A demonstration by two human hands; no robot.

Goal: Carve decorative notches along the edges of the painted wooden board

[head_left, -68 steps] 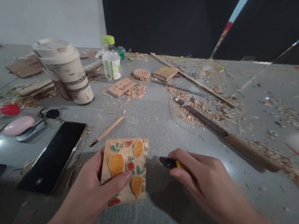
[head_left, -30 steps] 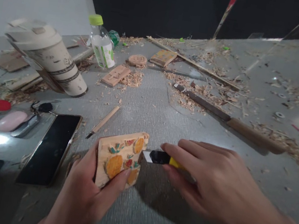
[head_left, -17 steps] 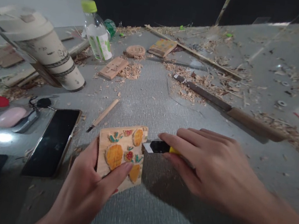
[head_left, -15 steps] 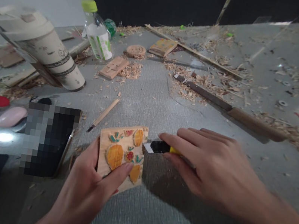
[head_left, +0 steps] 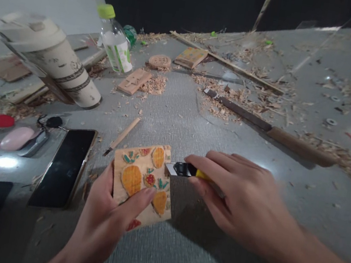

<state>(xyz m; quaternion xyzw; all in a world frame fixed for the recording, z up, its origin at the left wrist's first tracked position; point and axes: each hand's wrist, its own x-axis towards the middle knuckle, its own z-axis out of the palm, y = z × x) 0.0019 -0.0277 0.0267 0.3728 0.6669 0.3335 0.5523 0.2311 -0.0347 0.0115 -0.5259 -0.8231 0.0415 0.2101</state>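
Note:
A small square wooden block (head_left: pixel 142 162), carved and painted with orange fruits, red berries and green leaves, is gripped in my left hand (head_left: pixel 109 210). My left thumb presses on its painted face; the other fingers are hidden behind it. My right hand (head_left: pixel 236 190) is closed round a yellow and black utility knife (head_left: pixel 186 169). The knife's blade meets the block's upper right edge, beside an orange fruit. Just beyond the block lies a thin carving tool (head_left: pixel 123 135) with a wooden handle and dark tip.
Left of my hands lie a phone (head_left: pixel 63 167) and a pink oval object (head_left: pixel 17 138). A white tumbler (head_left: pixel 63 60) and a green-capped bottle (head_left: pixel 116 42) stand behind. Further off are carved wood pieces (head_left: pixel 134 80), a long wooden-handled file (head_left: pixel 272 131) and scattered shavings (head_left: pixel 156 82).
The block has turned and tilted slightly, showing more of its lower face. The knife blade has shifted a little left and up along the block's right edge.

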